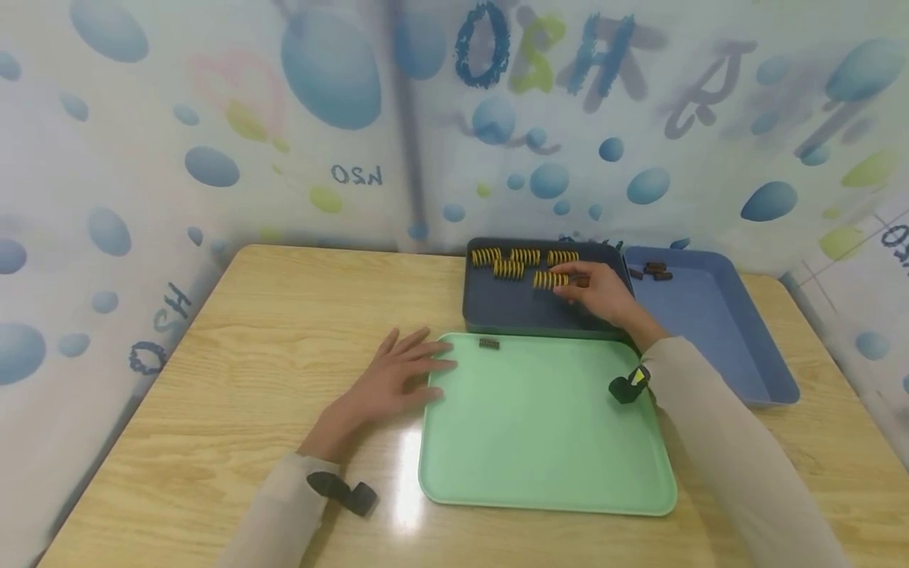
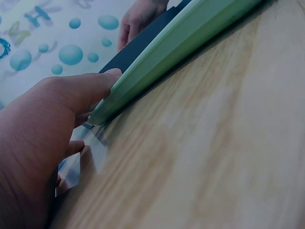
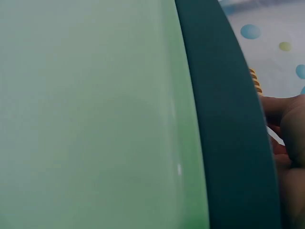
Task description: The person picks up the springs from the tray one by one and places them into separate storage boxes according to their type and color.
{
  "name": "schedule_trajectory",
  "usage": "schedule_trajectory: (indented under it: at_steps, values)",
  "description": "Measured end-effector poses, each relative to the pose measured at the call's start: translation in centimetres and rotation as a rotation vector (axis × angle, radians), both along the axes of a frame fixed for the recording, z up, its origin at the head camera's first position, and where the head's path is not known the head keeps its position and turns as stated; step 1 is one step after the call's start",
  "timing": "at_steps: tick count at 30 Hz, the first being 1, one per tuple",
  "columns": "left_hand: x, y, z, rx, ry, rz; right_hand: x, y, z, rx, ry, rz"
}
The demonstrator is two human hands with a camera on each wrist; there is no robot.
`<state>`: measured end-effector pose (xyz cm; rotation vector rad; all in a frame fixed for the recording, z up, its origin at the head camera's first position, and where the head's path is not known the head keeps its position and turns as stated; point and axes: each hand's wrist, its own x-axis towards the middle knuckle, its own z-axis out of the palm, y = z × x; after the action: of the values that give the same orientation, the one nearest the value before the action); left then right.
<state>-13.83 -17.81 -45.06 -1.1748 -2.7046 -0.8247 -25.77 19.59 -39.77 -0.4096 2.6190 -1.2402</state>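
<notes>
My right hand [image 1: 596,292] reaches into the dark tray [image 1: 497,312], among several yellow springs [image 1: 524,256]. Its fingertips lie against one yellow spring [image 1: 550,279], and thumb and forefinger seem to pinch a small dark spring [image 1: 582,280]. In the right wrist view only curled fingers [image 3: 290,129] and a bit of yellow spring [image 3: 256,78] show past the dark tray's rim [image 3: 228,119]. My left hand [image 1: 398,375] lies flat on the table, fingers spread, touching the left edge of the green tray [image 1: 540,426]. One dark spring [image 1: 488,343] lies on the green tray.
A blue tray [image 1: 717,315] stands to the right of the dark one, with a few dark springs [image 1: 655,270] in its far corner. The wooden table [image 1: 270,315] is walled in by a bubble-patterned curtain [image 1: 213,118] on three sides.
</notes>
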Motion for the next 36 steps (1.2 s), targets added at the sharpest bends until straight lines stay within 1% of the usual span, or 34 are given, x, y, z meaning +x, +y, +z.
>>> schedule_trajectory:
  at_steps: [5,10,17,30,36]
  values:
    - [0.1,0.0,0.0,-0.019,-0.008,0.012,-0.4,-0.1,-0.5,0.019,-0.022,-0.01]
    - [0.1,0.0,0.1,-0.022,-0.008,0.015,-0.8,-0.6,-0.8,0.051,0.009,-0.043]
    - [0.1,0.0,-0.1,-0.024,0.008,0.012,-1.4,-0.8,-1.3,0.095,0.046,-0.066]
    - [0.1,-0.1,0.1,-0.02,0.014,0.01,-1.9,-1.1,-1.6,0.102,0.096,-0.073]
    - [0.2,0.0,0.4,-0.018,0.003,0.011,-2.1,-1.1,-1.8,0.096,0.108,-0.08]
